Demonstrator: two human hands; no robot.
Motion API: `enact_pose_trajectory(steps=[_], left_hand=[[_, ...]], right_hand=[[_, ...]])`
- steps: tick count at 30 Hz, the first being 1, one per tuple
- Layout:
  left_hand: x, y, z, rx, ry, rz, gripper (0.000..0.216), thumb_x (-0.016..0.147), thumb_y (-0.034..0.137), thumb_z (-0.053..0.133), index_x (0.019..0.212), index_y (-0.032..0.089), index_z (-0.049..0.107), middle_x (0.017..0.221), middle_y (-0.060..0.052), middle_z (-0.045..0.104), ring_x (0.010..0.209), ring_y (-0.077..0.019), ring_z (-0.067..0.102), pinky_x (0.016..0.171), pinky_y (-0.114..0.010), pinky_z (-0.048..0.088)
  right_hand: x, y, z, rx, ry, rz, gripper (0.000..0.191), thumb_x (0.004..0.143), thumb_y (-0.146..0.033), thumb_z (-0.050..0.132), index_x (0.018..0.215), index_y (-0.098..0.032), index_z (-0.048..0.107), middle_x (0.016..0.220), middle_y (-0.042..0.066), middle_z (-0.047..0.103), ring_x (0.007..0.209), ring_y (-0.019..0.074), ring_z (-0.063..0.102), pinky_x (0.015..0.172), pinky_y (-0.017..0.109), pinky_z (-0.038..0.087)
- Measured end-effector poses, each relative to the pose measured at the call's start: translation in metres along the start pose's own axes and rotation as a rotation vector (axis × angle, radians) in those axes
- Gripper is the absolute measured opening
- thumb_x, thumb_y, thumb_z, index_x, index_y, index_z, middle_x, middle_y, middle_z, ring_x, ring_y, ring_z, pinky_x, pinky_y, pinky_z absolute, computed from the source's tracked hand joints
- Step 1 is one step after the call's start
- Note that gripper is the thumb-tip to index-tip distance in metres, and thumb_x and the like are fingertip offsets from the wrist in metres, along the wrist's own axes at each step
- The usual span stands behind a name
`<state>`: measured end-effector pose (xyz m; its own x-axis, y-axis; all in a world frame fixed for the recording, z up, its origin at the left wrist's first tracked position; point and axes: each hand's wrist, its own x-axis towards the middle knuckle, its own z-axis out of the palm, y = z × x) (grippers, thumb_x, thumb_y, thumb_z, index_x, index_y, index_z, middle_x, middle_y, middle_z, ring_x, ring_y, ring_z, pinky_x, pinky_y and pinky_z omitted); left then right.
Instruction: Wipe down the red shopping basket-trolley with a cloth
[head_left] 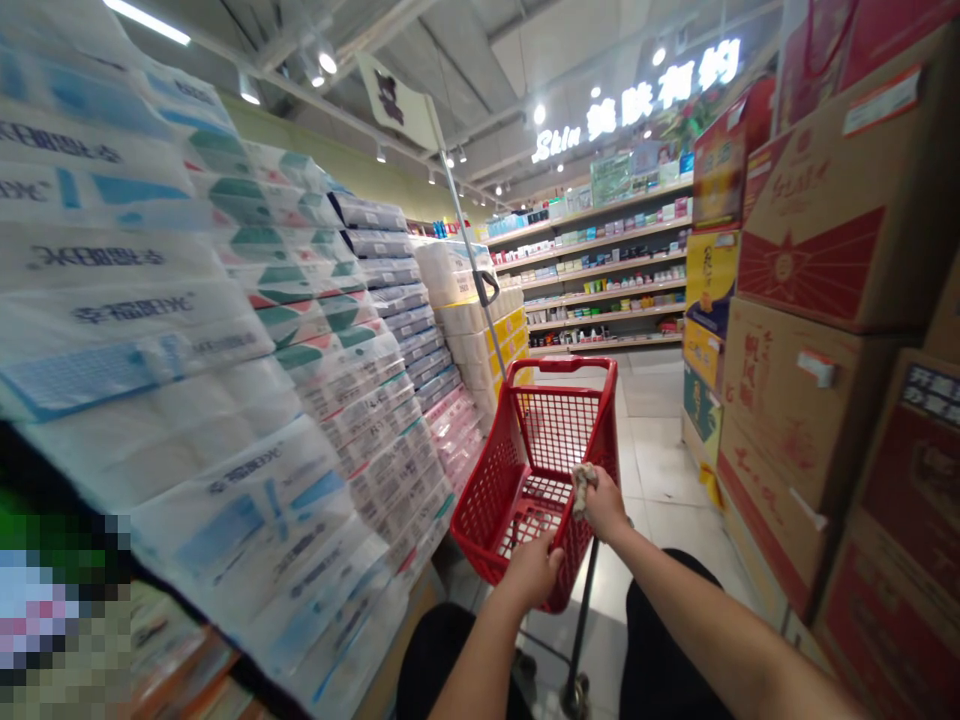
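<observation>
A red plastic shopping cart (564, 425) with grid walls stands in front of me in the aisle. My left hand (534, 570) is closed on the near rim of its basket, the thumb on top. In my right hand (606, 508) is a crumpled light-coloured cloth (582, 492), pressed against the right side rim of the basket. The fingers of that hand are partly hidden behind the cloth. A grey metal pole (459, 205) with a pale flag (397, 100) rises beyond the cart's left side.
Tall stacks of wrapped tissue packs (247, 380) line the left, close to the cart. Cardboard boxes (806, 365) are piled along the right. Shelves of small goods (600, 270) cross the far end. A tiled floor (652, 460) runs beside the cart.
</observation>
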<state>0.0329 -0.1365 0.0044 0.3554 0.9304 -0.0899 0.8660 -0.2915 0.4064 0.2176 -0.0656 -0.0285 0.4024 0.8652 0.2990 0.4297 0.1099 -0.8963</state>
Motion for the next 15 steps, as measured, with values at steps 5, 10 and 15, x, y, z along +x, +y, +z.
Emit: enact_pose_trajectory(steps=[5, 10, 15], left_hand=[[-0.001, 0.001, -0.001, -0.023, 0.001, 0.007, 0.044, 0.090, 0.039, 0.040, 0.129, 0.024, 0.053, 0.118, -0.008, 0.066, 0.111, -0.0245, 0.059, 0.092, -0.032, 0.042], [-0.002, 0.000, -0.001, -0.052, 0.005, 0.047, 0.041, 0.090, 0.037, 0.040, 0.125, 0.025, 0.055, 0.117, -0.006, 0.067, 0.110, -0.0223, 0.060, 0.092, -0.030, 0.042], [-0.003, 0.000, 0.000, -0.047, 0.015, 0.052, 0.040, 0.089, 0.036, 0.041, 0.124, 0.024, 0.056, 0.116, -0.007, 0.067, 0.108, -0.0240, 0.060, 0.090, -0.032, 0.042]], right_hand=[[0.008, -0.002, -0.002, -0.002, 0.017, 0.004, 0.041, 0.076, -0.018, 0.040, 0.112, -0.018, 0.061, 0.109, 0.007, 0.066, 0.101, 0.0188, 0.060, 0.088, 0.027, 0.045], [0.017, 0.000, -0.002, 0.005, -0.003, 0.111, 0.041, 0.077, -0.019, 0.041, 0.112, -0.017, 0.061, 0.099, 0.007, 0.068, 0.088, 0.0201, 0.064, 0.077, 0.028, 0.047], [0.025, -0.004, -0.006, -0.007, 0.052, 0.150, 0.045, 0.081, -0.020, 0.037, 0.121, -0.018, 0.058, 0.101, 0.007, 0.068, 0.087, 0.0195, 0.064, 0.074, 0.027, 0.046]])
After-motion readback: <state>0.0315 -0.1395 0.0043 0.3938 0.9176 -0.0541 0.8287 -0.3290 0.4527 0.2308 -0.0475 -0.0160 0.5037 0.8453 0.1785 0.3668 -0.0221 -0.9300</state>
